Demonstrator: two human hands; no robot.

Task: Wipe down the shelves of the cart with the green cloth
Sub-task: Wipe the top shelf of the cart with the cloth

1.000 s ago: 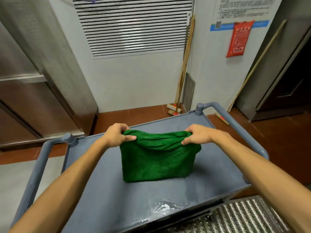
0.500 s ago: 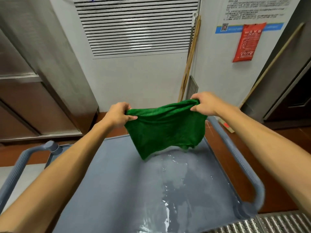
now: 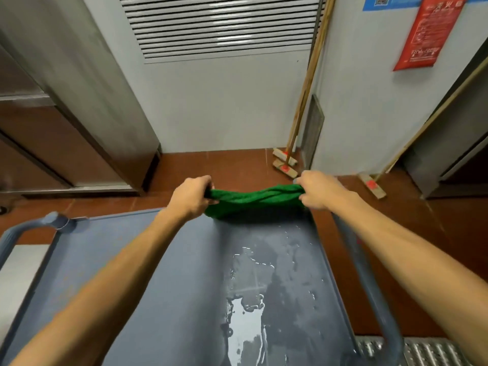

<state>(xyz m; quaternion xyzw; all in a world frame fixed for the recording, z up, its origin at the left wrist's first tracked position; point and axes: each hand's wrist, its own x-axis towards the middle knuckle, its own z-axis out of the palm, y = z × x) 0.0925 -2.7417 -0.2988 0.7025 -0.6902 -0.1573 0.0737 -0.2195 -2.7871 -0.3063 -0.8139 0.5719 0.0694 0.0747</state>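
Note:
The green cloth [image 3: 254, 203] lies bunched along the far edge of the grey cart's top shelf [image 3: 148, 281]. My left hand [image 3: 191, 198] grips its left end and my right hand [image 3: 318, 190] grips its right end, both arms stretched forward. A wet streak with a shiny puddle [image 3: 247, 320] runs down the right half of the shelf toward me. The cart's lower shelves are hidden.
The cart's grey handle bars [image 3: 369, 291] rise at both sides. Brooms [image 3: 286, 165] lean in the wall corner beyond the cart, another [image 3: 372, 186] at right. A steel cabinet [image 3: 87, 101] stands at left. A metal floor grate [image 3: 422, 350] lies at lower right.
The cloth was lifted off the shelf's middle, carried forward hanging in the air, and now sits lowered and bunched at the shelf's far edge. Both hands kept their grip.

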